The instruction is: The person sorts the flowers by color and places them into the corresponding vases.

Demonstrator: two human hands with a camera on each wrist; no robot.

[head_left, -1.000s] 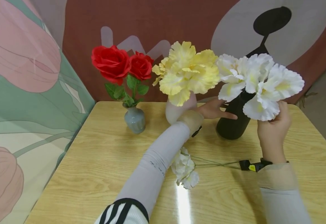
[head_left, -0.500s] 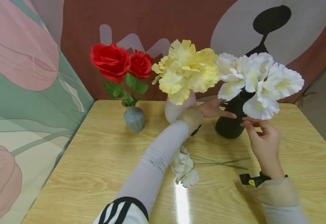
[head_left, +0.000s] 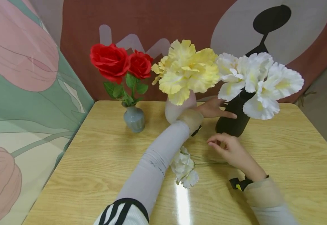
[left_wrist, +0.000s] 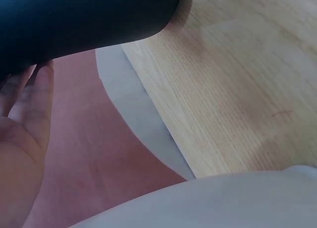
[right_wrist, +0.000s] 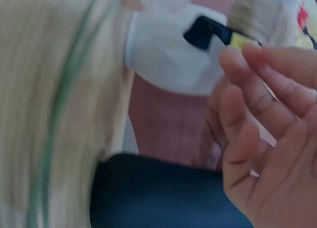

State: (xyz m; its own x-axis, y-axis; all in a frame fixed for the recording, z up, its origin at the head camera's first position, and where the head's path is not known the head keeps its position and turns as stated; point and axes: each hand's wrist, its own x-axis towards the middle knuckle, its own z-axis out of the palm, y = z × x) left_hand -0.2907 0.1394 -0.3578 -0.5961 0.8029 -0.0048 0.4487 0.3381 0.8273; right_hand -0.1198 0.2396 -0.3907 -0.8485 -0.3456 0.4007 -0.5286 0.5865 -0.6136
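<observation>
A black vase [head_left: 233, 120] at the right back of the table carries ruffled white flowers [head_left: 260, 82]. My left hand [head_left: 212, 107] holds its side, thumb across the front and the other fingers partly hidden behind; the left wrist view shows fingertips against the dark wall [left_wrist: 89, 22]. In front of the vase is my right hand [head_left: 233, 151], fingers loosely bent and holding nothing, which the right wrist view confirms. Below it, a white flower [head_left: 184, 167] lies on the table, partly behind my left forearm. Its thin green stems [right_wrist: 62, 94] run toward and under the right hand.
A pale pink vase [head_left: 173, 111] with yellow flowers [head_left: 187, 72] stands just behind my left wrist. Further left is a grey-blue vase [head_left: 134, 120] with red roses [head_left: 110, 62]. A printed cloth [head_left: 163, 18] hangs behind the wooden table [head_left: 96, 175].
My right hand has let go of the white flowers in the black vase and moved down and left, over the lying stems. The left hand has stayed at the vase.
</observation>
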